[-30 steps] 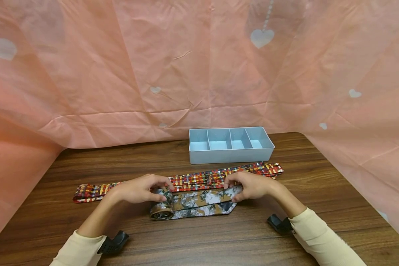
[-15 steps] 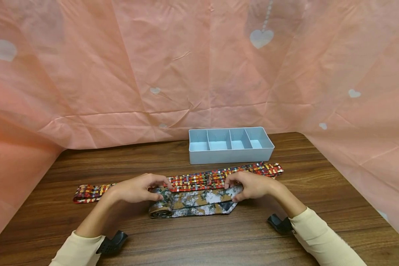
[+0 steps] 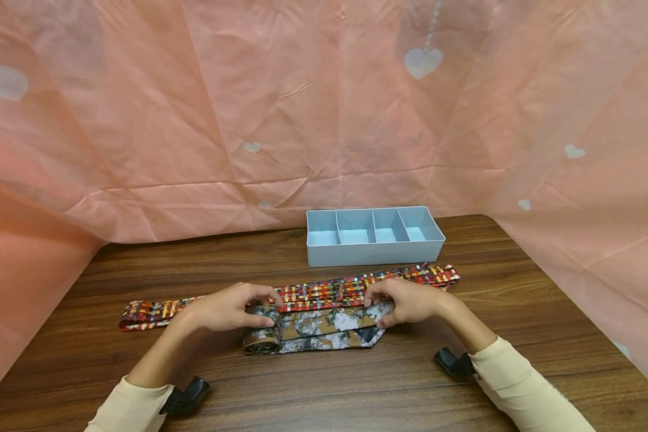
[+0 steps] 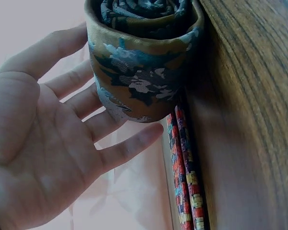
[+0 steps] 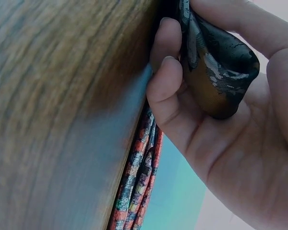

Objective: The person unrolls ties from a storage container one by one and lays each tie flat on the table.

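A brown floral necktie point(image 3: 318, 324) lies partly coiled near the middle of the table. Its rolled end point(image 4: 141, 72) stands on edge at the left, the spiral facing the front. My left hand point(image 3: 224, 307) holds this roll, thumb on the near upper side and fingertips at the far side. At the tie's right end, my right hand point(image 3: 413, 300) grips the folded loop point(image 5: 218, 81) between thumb and fingers. The tie's pointed tip point(image 3: 375, 337) shows just below that hand. Behind both hands stretches a second necktie point(image 3: 324, 291), folded lengthwise, in a red, yellow and black checked pattern.
A light blue box point(image 3: 375, 253) with several compartments stands at the back of the wooden table point(image 3: 324, 390). Peach fabric point(image 3: 248, 120) printed with hearts encloses the table at the back and sides. Black wrist mounts point(image 3: 185, 396) sit on both forearms.
My left thumb has drawn back a little and then come forward again over the roll, which has shifted slightly. My right hand stays at the tie's right end.
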`<action>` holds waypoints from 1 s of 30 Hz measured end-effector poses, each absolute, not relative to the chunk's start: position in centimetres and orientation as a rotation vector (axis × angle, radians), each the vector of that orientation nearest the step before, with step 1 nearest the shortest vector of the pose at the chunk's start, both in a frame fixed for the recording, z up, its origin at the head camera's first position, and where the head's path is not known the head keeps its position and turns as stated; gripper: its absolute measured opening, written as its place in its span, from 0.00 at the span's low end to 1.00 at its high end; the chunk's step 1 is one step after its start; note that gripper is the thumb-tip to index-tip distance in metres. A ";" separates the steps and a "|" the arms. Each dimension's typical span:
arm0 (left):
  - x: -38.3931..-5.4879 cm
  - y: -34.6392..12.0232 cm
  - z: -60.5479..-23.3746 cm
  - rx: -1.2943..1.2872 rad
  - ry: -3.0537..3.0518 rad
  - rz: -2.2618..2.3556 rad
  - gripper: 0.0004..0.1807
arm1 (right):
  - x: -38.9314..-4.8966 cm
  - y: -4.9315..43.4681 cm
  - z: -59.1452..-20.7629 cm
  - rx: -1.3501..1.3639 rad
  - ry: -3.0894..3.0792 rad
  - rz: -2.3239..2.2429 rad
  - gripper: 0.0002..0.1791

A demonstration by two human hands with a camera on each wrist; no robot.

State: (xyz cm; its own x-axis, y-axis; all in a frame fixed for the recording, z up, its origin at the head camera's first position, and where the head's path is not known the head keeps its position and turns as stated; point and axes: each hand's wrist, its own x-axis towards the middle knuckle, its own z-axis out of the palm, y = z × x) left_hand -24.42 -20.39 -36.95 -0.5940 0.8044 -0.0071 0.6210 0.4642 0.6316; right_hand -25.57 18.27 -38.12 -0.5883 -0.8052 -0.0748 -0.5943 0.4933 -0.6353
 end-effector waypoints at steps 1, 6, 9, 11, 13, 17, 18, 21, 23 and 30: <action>-24.4 -20.3 -37.0 1.219 2.421 0.853 0.17 | -25.6 18.3 -38.1 -1.162 2.382 -0.803 0.14; -24.3 -20.1 -37.2 1.215 2.447 0.842 0.17 | -25.6 18.3 -38.1 -1.136 2.399 -0.786 0.14; -24.2 -20.0 -37.1 1.206 2.451 0.829 0.17 | -25.6 18.3 -38.1 -1.147 2.398 -0.786 0.14; -24.2 -20.0 -37.1 1.203 2.447 0.825 0.16 | -25.6 18.4 -38.2 -1.148 2.396 -0.789 0.14; -24.2 -20.0 -37.0 1.202 2.446 0.819 0.17 | -25.6 18.4 -38.2 -1.158 2.393 -0.793 0.14; -24.2 -20.1 -36.9 1.201 2.436 0.815 0.17 | -25.6 18.4 -38.3 -1.163 2.390 -0.800 0.14; -24.2 -20.2 -36.9 1.199 2.432 0.815 0.17 | -25.6 18.4 -38.3 -1.160 2.389 -0.802 0.14; -24.2 -20.3 -36.8 1.197 2.411 0.826 0.16 | -25.7 18.4 -38.3 -1.164 2.389 -0.804 0.14; -24.3 -20.5 -36.7 1.201 2.399 0.835 0.15 | -25.6 18.4 -38.2 -1.170 2.390 -0.802 0.14; -24.3 -20.9 -36.5 1.229 2.370 0.868 0.13 | -25.6 18.3 -38.3 -1.161 2.401 -0.789 0.15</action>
